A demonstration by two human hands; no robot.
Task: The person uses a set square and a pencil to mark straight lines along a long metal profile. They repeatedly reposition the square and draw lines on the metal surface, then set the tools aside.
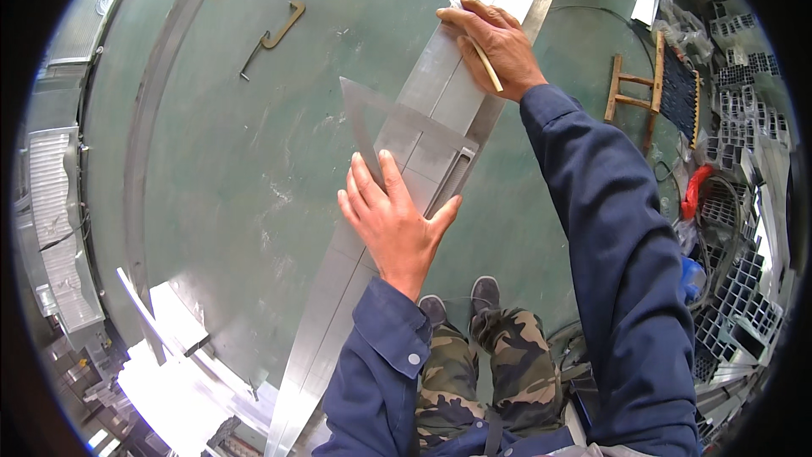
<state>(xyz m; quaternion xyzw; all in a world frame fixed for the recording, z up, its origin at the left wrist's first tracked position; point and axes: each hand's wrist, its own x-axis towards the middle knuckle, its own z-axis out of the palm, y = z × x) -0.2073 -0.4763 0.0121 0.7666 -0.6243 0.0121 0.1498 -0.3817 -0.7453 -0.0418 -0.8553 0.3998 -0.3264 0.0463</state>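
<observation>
A long silvery metal profile (444, 89), with thin lines along and across its face, runs diagonally from the lower left to the top. A thin metal set square (414, 121) lies across it, one sharp corner reaching past the profile's left edge. My left hand (393, 224) rests open, fingers spread, over the set square's near end and the profile. Farther up, my right hand (503, 46) is closed around a slim light-coloured pencil (488, 68), its blunt end pointing back toward me. That hand touches the profile; its fingertips are partly hidden.
A brass-coloured C-shaped clamp (286, 25) lies left of the profile on the green surface (254, 118). At right are a wooden-framed stool (636, 89), a red item (697, 190) and stacked hollow profiles (740, 288). Ribbed metal pieces (59, 220) line the left.
</observation>
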